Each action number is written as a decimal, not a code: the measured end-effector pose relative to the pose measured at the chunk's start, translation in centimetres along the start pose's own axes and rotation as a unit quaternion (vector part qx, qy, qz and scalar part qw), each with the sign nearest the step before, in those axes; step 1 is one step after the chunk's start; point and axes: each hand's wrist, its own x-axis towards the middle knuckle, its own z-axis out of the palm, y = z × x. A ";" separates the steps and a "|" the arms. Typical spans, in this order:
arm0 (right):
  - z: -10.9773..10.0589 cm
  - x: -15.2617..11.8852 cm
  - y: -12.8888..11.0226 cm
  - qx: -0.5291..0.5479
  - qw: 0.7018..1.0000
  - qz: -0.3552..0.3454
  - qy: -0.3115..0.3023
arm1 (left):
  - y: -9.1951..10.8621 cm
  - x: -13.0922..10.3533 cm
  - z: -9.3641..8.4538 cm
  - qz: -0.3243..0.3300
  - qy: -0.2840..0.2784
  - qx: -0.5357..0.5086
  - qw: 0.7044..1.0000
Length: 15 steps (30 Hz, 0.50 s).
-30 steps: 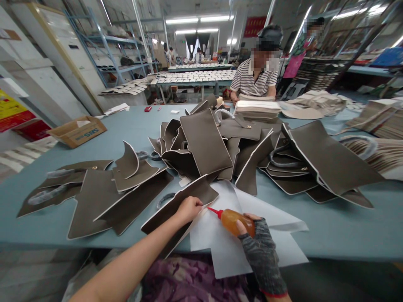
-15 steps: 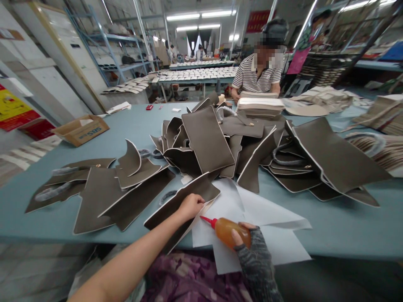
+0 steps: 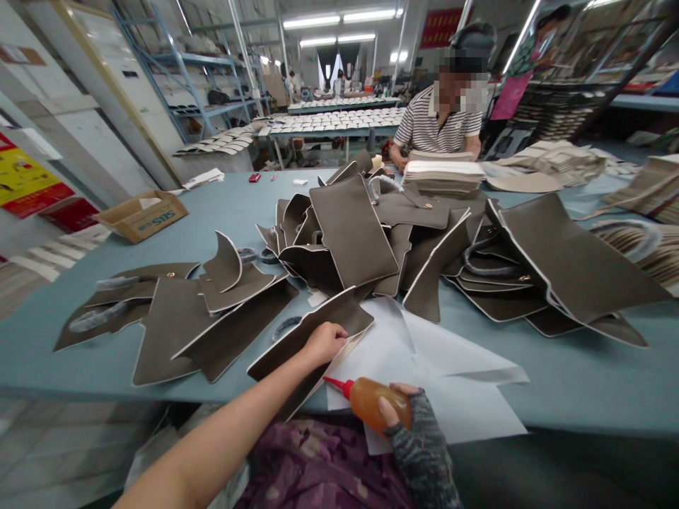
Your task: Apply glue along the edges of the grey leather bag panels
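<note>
My left hand [image 3: 327, 343] is closed on the upper edge of a dark grey-brown bag panel [image 3: 297, 339] with a pale edge, which lies at the front of the table. In my right hand [image 3: 399, 408], in a grey knitted fingerless sleeve, is a glue bottle [image 3: 374, 403] of amber liquid. Its red nozzle points left, and the tip is at the panel's pale edge, just below my left hand; whether it touches I cannot tell. White paper sheets [image 3: 450, 367] lie under and beside the bottle. A wrapped bag handle [image 3: 285, 327] shows behind the panel.
More bag panels [image 3: 353, 230] are heaped across the table's middle, with others at left [image 3: 175, 322] and right [image 3: 573, 254]. A cardboard box [image 3: 141, 219] stands at the left. Across the table a person in a striped shirt [image 3: 440, 124] sits behind a stack of pale sheets [image 3: 445, 175].
My right hand has moved the bottle left and slightly down, its nozzle following the panel's edge. My left hand keeps its hold on the panel. The whole view has shifted a little.
</note>
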 end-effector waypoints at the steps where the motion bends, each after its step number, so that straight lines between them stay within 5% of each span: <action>1: 0.0 -0.1 -0.1 0.001 1.000 0.000 -0.001 | 0.0 0.0 0.0 0.002 0.000 0.000 1.000; 15: 1.1 -1.5 1.9 0.000 0.998 0.020 -0.051 | 0.1 -0.1 -0.1 0.007 0.001 -0.004 1.000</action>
